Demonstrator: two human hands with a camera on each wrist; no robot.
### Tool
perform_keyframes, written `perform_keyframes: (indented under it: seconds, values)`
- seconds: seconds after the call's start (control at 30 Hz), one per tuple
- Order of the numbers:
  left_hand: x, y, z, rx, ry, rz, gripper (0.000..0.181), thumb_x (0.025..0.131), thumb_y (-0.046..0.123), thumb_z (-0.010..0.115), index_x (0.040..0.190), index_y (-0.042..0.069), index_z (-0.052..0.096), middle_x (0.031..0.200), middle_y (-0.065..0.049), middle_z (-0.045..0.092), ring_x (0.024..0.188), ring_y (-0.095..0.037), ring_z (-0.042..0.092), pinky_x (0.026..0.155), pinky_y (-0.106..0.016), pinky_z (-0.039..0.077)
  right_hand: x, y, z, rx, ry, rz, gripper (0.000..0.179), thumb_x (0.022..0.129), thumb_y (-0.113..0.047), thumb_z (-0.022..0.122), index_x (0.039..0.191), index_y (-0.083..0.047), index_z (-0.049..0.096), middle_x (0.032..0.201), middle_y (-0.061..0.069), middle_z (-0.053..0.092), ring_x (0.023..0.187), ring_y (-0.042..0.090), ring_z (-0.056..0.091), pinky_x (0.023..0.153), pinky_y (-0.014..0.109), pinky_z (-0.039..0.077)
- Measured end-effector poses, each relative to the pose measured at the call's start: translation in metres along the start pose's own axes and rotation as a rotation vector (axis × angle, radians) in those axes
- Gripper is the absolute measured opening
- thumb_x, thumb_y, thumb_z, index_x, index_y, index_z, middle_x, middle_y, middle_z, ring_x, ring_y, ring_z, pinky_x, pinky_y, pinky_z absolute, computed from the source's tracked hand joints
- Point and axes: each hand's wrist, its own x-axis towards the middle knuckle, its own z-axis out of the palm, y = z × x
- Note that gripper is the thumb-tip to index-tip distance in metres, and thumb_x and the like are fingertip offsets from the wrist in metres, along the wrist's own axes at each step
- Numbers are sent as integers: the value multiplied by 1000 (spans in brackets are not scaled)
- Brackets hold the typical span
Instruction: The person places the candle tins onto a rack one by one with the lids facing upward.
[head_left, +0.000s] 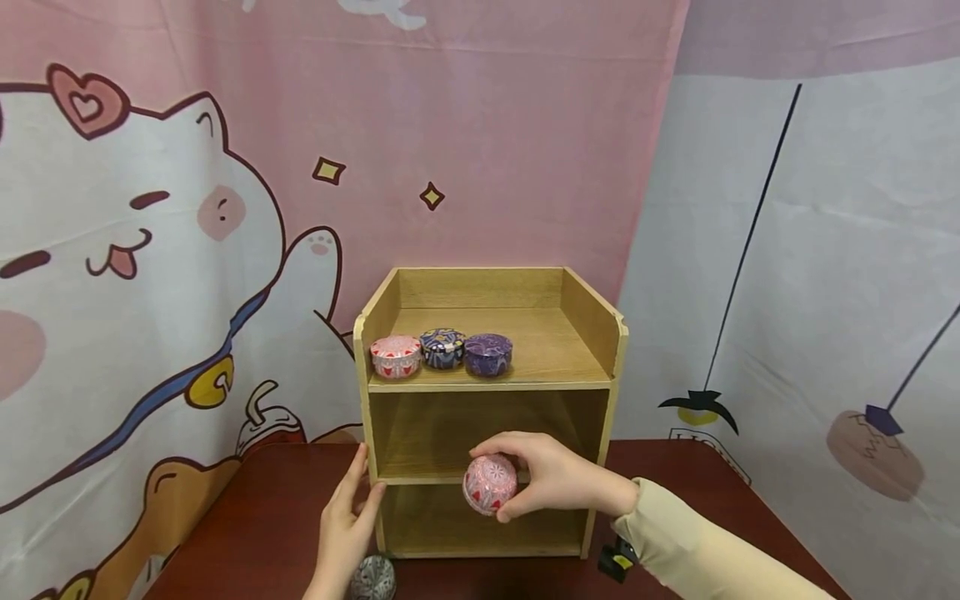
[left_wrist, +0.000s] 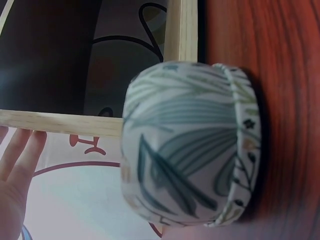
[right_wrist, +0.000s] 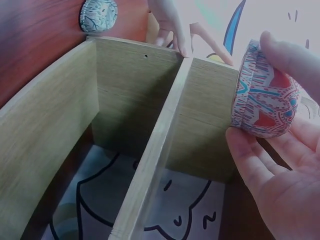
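Observation:
My right hand (head_left: 558,475) pinches a round pink patterned tin (head_left: 490,483) between thumb and fingers, in front of the shelf's middle board. In the right wrist view the tin (right_wrist: 265,92) shows red and blue markings, its side toward the camera. My left hand (head_left: 347,512) touches the left side of the wooden shelf (head_left: 487,387), thumb at the front edge, fingers stretched along the outer panel. Below that hand, on the table, stands a white tin with grey-green leaves (left_wrist: 185,150), close to the shelf's front left corner.
On the top board, toward the left, stand a pink-and-red tin (head_left: 396,358), a dark blue patterned tin (head_left: 442,350) and a purple tin (head_left: 488,357). The shelf stands on a dark red table (head_left: 270,508). Behind hangs a printed cloth (head_left: 510,150).

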Motion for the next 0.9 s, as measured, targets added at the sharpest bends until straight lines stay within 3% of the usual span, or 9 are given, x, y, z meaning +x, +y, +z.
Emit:
perform_keyframes:
  seconds: [0.23, 0.5, 0.9]
  values:
    - [0, 8, -3, -7, 1, 1, 62, 84, -9, 69, 141, 5, 51, 128, -16, 60, 100, 5, 56, 69, -12, 54, 1, -3, -4, -97, 30, -33, 65, 73, -21, 87, 130, -8, 58, 126, 3, 59, 106, 12, 57, 86, 27, 54]
    - [1, 9, -1, 7, 11, 5, 63, 84, -9, 70, 141, 7, 51, 124, -18, 62, 99, 1, 58, 70, -12, 54, -1, -7, -8, -101, 63, -24, 66, 72, -18, 88, 130, -9, 58, 125, 4, 60, 103, 12, 59, 83, 27, 55]
    - [0, 7, -2, -2, 15, -1, 62, 83, -10, 70, 140, 5, 52, 126, -17, 61, 101, 9, 54, 70, -13, 54, -3, -11, -15, -131, 110, -19, 68, 70, -18, 89, 130, -10, 58, 124, 4, 60, 100, 11, 59, 78, 26, 56]
